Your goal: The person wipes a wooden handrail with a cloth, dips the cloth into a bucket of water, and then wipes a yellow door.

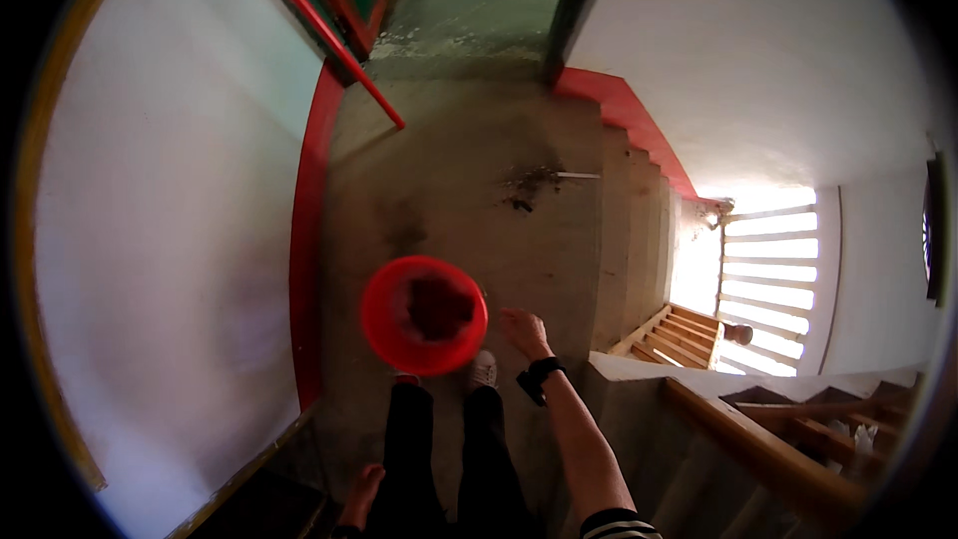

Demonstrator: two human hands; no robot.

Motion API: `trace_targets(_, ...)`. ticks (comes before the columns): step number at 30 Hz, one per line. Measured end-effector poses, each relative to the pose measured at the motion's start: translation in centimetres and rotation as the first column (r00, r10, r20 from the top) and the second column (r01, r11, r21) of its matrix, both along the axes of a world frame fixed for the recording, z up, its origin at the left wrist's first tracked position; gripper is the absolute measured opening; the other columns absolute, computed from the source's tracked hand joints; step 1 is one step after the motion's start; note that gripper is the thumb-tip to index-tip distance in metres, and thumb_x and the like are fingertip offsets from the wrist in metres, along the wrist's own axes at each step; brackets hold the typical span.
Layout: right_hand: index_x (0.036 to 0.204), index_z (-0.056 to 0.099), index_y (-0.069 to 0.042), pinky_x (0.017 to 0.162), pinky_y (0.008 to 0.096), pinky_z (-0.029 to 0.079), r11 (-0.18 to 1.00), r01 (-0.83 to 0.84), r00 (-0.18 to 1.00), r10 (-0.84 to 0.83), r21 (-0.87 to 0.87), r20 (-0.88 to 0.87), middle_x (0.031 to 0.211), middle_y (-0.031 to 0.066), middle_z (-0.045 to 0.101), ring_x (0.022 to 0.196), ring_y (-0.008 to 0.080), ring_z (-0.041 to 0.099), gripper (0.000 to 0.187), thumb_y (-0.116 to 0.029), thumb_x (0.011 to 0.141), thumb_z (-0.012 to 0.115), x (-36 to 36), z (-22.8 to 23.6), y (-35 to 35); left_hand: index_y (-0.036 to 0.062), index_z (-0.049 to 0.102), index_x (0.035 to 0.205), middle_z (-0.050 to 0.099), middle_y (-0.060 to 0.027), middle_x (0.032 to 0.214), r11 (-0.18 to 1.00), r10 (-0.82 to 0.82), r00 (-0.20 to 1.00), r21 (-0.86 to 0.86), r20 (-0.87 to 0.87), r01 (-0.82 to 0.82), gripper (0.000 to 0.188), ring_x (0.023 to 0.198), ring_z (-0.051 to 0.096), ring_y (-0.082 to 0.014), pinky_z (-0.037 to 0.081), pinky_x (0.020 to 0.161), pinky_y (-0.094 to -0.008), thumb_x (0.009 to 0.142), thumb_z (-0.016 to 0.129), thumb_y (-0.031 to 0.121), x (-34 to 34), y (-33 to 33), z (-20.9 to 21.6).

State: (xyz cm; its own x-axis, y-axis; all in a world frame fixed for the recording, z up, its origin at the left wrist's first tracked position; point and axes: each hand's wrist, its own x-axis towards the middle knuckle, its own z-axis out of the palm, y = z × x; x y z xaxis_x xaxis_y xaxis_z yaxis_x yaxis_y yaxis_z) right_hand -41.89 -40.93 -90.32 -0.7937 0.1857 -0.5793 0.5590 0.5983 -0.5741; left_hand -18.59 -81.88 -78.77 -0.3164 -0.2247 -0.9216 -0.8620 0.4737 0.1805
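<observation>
A red bucket is in front of my feet, with a dark reddish mass inside. Whether it stands on the floor or hangs above it, I cannot tell. My right hand is just right of the bucket's rim, its fingers curled in; anything inside them is hidden. A black band circles that wrist. Low in the picture, my left hand hangs beside my left leg, small and blurred, and its fingers cannot be made out. The bucket partly covers my left shoe, while my right shoe shows beside it.
Dark debris and a thin white stick lie on the concrete floor ahead. A red pole slants from the left wall. Steps run along the right, near a wooden railing. A doorway opens at the far end.
</observation>
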Motion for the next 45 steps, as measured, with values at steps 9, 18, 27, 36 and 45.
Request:
trace_targets(9, 0.116, 0.055, -0.019, 0.086, 0.0457, 0.042, 0.991, 0.0, 0.994, -0.015, 0.136, 0.111, 0.102, 0.0191, 0.059, 0.098, 0.0372, 0.054, 0.042, -0.045, 0.088, 0.037, -5.8, -13.4, -5.6, 0.004, 0.057, 0.11, 0.058, -0.0114, 0.107, 0.974, 0.203, 0.978, -0.107, 0.044, -0.197, 0.037, 0.1, 0.054, -0.0196, 0.044, 0.081, -0.033, 0.085, 0.055, 0.031, -0.6, -6.1, -4.4)
trace_targets(18, 0.119, 0.053, -0.007, 0.09, 0.0385, 0.04, 0.82, 0.52, 0.854, -0.5, -0.24, 0.143, 0.115, 0.0243, 0.052, 0.109, 0.0358, 0.049, 0.06, -0.055, 0.086, 0.037, -10.6, -16.0, -7.8, 0.0081, 0.054, 0.114, 0.054, -0.007, 0.107, 0.922, 0.385, 0.904, -0.04, 0.184, -0.385, 0.032, 0.093, 0.051, -0.0171, 0.043, 0.074, -0.0307, 0.087, 0.053, 0.024, -2.4, -6.8, -4.2)
trace_targets(27, 0.077, 0.069, -0.006, 0.081, 0.0483, 0.045, 0.952, 0.162, 0.942, -0.228, 0.26, 0.245, 0.095, 0.0225, 0.062, 0.093, 0.041, 0.056, 0.062, -0.063, 0.076, 0.047, -11.2, -11.2, -9.5, 0.0067, 0.054, 0.114, 0.055, -0.0066, 0.109, 0.888, 0.448, 0.883, 0.045, 0.138, -0.457, 0.032, 0.098, 0.052, -0.0164, 0.044, 0.077, -0.0313, 0.087, 0.053, 0.025, -8.3, -5.7, -1.8)
trace_targets(36, 0.096, 0.054, -0.005, 0.06, 0.0335, 0.05, -0.001, 0.847, 0.283, -0.845, -0.532, 0.454, 0.082, 0.0077, 0.062, 0.069, 0.0217, 0.061, 0.02, -0.011, 0.078, 0.062, 1.2, -5.9, -16.1, 0.0057, 0.057, 0.107, 0.058, -0.0074, 0.103, 0.94, 0.303, 0.951, 0.143, 0.066, -0.31, 0.03, 0.093, 0.058, -0.0204, 0.05, 0.07, -0.0331, 0.087, 0.053, 0.027, -11.3, -9.9, -2.7)
trace_targets(45, 0.089, 0.054, -0.009, 0.068, 0.0328, 0.048, -0.626, 0.533, 0.039, -0.653, -0.569, 0.756, 0.081, 0.0081, 0.06, 0.075, 0.0196, 0.058, 0.021, -0.027, 0.084, 0.062, -0.3, -0.3, -25.9, 0.0046, 0.048, 0.121, 0.054, -0.0098, 0.114, 0.939, -0.079, 0.972, 0.311, -0.221, 0.147, 0.043, 0.094, 0.056, -0.0228, 0.045, 0.082, -0.0343, 0.088, 0.052, 0.031, -17.4, -12.5, 7.8)
